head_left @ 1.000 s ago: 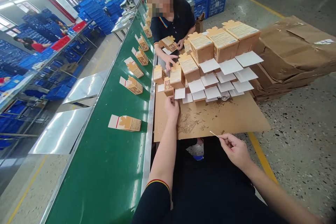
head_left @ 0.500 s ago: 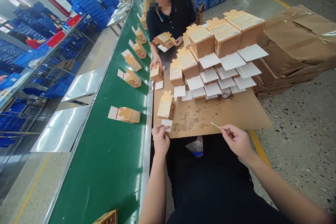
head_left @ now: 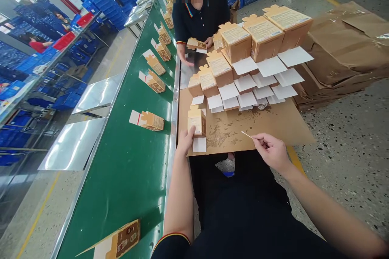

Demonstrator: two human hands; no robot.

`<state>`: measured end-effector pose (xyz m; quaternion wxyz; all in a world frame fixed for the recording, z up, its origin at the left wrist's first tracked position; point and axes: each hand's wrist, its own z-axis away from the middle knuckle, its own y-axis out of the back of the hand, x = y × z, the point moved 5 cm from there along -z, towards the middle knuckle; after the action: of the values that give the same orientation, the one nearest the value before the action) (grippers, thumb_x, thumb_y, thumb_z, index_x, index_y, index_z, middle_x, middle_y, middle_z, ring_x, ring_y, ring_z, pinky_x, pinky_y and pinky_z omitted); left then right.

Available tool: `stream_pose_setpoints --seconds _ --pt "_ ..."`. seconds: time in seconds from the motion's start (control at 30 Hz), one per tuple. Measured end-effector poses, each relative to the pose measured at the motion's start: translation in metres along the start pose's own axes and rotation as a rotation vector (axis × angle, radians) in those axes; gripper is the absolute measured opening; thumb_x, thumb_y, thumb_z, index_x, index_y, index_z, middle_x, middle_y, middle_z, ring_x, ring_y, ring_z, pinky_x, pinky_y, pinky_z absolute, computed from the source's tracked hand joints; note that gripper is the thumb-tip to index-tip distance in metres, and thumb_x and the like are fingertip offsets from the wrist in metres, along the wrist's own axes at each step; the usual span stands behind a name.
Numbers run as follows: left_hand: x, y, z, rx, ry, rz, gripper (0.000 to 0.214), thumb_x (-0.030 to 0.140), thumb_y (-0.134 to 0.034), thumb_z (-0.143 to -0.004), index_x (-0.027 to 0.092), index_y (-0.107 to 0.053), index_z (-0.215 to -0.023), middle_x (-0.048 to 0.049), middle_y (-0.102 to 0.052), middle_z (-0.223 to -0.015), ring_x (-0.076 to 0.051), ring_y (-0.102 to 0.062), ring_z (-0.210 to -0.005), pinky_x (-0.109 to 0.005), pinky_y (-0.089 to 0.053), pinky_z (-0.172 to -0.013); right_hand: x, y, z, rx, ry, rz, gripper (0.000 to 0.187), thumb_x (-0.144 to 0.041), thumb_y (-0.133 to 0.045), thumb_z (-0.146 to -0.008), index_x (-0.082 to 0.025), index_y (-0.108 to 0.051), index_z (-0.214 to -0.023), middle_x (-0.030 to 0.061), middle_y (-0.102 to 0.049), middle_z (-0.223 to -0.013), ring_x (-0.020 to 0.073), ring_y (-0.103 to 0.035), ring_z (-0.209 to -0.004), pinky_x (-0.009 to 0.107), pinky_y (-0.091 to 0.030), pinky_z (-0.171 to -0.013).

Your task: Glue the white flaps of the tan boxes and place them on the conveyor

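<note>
At the near left corner of the brown work surface stands a small printed carton (head_left: 197,123). Its scalloped top flap points away from me, and a white flap lies out toward me. My left hand (head_left: 184,141) grips this carton at its left side, thumb on the printed face. Over the front part of the surface, my right hand (head_left: 271,151) pinches a thin cotton swab (head_left: 247,134), its white tip pointing left, apart from the carton. Beyond, similar cartons (head_left: 236,43) are stacked in rows with white flaps (head_left: 244,66) sticking out toward me.
A green conveyor belt (head_left: 121,170) runs along my left, carrying spaced cartons (head_left: 152,121). Across the surface a co-worker (head_left: 202,20) holds a carton (head_left: 196,43). Large brown-wrapped packages (head_left: 343,56) lie at right. Dark stains mark the cardboard sheet (head_left: 273,129).
My left hand has moved from the white flap onto the carton's side. The co-worker's hand has let go of a carton, which now stands by the stack. My right hand still holds the swab.
</note>
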<state>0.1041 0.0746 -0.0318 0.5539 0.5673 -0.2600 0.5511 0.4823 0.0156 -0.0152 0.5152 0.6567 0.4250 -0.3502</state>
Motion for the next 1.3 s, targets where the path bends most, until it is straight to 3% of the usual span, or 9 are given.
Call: stream_pose_setpoints --seconds 0.17,0.3,0.53,0.73,0.83,0.93,1.07,1.17,1.3 --pt "-0.024 0.015 0.06 -0.084 0.1 0.108 0.054 0.064 -0.084 -0.094 0.021 -0.085 -0.126 -0.0156 -0.082 -0.141 -0.042 -0.072 -0.142 -0.054 -0.059 -0.12 0.009 0.04 -0.025 0.088 -0.012 0.168 0.034 -0.05 -0.065 -0.107 -0.022 -0.078 -0.095 0.0003 -0.06 -0.064 0.0155 -0.053 -0.054 0.029 -0.044 -0.053" --pt "-0.033 0.026 0.08 -0.069 0.093 0.375 0.063 0.06 -0.09 -0.089 0.026 -0.079 -0.142 -0.0137 -0.075 -0.157 -0.04 -0.067 -0.151 -0.056 -0.056 -0.126 0.014 0.064 -0.072 0.046 -0.057 0.451 0.023 -0.039 -0.062 -0.105 -0.023 -0.073 -0.092 0.0021 -0.059 -0.065 0.0188 -0.054 -0.057 0.032 -0.041 -0.058" --pt "-0.012 0.004 0.05 -0.008 -0.152 0.526 0.084 0.051 -0.103 -0.078 0.029 -0.07 -0.152 -0.0142 -0.074 -0.156 -0.039 -0.065 -0.154 -0.055 -0.054 -0.13 0.025 0.051 -0.139 -0.18 -0.086 0.766 0.018 -0.013 -0.068 -0.097 -0.02 -0.065 -0.082 0.0047 -0.06 -0.066 0.0181 -0.05 -0.06 0.034 -0.031 -0.062" --pt "-0.023 -0.012 0.024 0.065 -0.137 0.524 0.086 0.054 -0.111 -0.064 0.023 -0.071 -0.134 -0.0174 -0.08 -0.139 -0.036 -0.077 -0.135 -0.057 -0.058 -0.124 0.024 0.054 -0.126 -0.178 -0.051 0.631 0.021 -0.025 -0.063 -0.108 -0.017 -0.072 -0.091 0.0047 -0.06 -0.064 0.0166 -0.048 -0.054 0.033 -0.032 -0.058" --pt "-0.031 -0.015 0.023 0.055 -0.112 0.518 0.089 0.05 -0.112 -0.064 0.025 -0.067 -0.136 -0.0159 -0.081 -0.133 -0.034 -0.08 -0.129 -0.056 -0.06 -0.121 0.013 0.021 -0.081 -0.234 -0.063 0.372 0.021 -0.031 -0.06 -0.109 -0.019 -0.077 -0.103 0.0029 -0.064 -0.066 0.0177 -0.05 -0.051 0.032 -0.035 -0.053" --pt "-0.033 -0.015 0.025 0.041 -0.127 0.491 0.094 0.047 -0.112 -0.066 0.027 -0.062 -0.143 -0.0142 -0.08 -0.134 -0.032 -0.08 -0.13 -0.055 -0.06 -0.121 -0.006 -0.046 -0.032 -0.356 0.053 0.174 0.022 -0.026 -0.057 -0.108 -0.021 -0.077 -0.099 0.0009 -0.068 -0.069 0.0164 -0.058 -0.057 0.029 -0.04 -0.057" --pt "-0.03 -0.013 0.03 0.046 -0.153 0.464 0.096 0.049 -0.113 -0.065 0.028 -0.061 -0.143 -0.0127 -0.08 -0.136 -0.03 -0.079 -0.132 -0.05 -0.06 -0.123 -0.018 -0.123 -0.008 -0.377 0.22 0.278 0.023 -0.014 -0.053 -0.106 -0.021 -0.073 -0.096 0.0017 -0.069 -0.072 0.0164 -0.06 -0.065 0.028 -0.041 -0.068" --pt "-0.026 -0.015 0.034 0.039 -0.168 0.446 0.097 0.051 -0.112 -0.065 0.028 -0.059 -0.143 -0.0126 -0.079 -0.136 -0.029 -0.079 -0.131 -0.05 -0.059 -0.123 -0.017 -0.148 -0.011 -0.377 0.273 0.367 0.024 -0.008 -0.053 -0.103 -0.02 -0.067 -0.087 0.0042 -0.069 -0.071 0.0177 -0.056 -0.064 0.031 -0.039 -0.073" --pt "-0.026 -0.02 0.039 0.023 -0.165 0.419 0.098 0.051 -0.11 -0.068 0.028 -0.055 -0.146 -0.0148 -0.076 -0.143 -0.03 -0.078 -0.132 -0.051 -0.059 -0.123 -0.019 -0.151 -0.004 -0.424 0.325 0.345 0.023 -0.009 -0.056 -0.101 -0.021 -0.065 -0.084 0.0048 -0.07 -0.073 0.0179 -0.056 -0.064 0.031 -0.039 -0.074"
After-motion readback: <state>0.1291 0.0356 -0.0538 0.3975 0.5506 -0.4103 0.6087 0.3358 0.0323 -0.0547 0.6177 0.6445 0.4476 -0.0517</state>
